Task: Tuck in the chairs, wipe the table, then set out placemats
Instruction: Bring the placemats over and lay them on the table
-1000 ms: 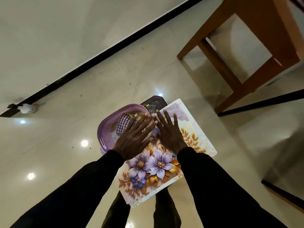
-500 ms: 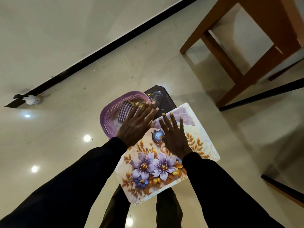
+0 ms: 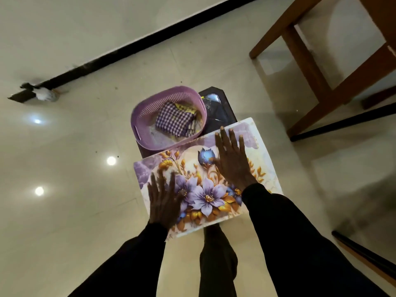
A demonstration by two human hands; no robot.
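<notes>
A floral placemat (image 3: 203, 183) with purple and gold flowers lies flat on a glass table top, through which the floor shows. My right hand (image 3: 232, 161) presses on its right half with straight fingers. My left hand (image 3: 164, 198) lies flat on its left half, blurred by motion. Behind the placemat stands a purple plastic basket (image 3: 141, 116) holding a checked cloth (image 3: 173, 121).
A dark tray (image 3: 218, 106) sits under the basket and the placemat's far edge. A wooden chair (image 3: 334, 67) stands at the upper right, seen through the glass. A black baseboard (image 3: 128, 50) runs along the far wall. My legs show below the glass.
My left hand has slid back from the basket's rim to the placemat's near left part. The right hand has stayed flat on the mat. The basket and cloth are now uncovered.
</notes>
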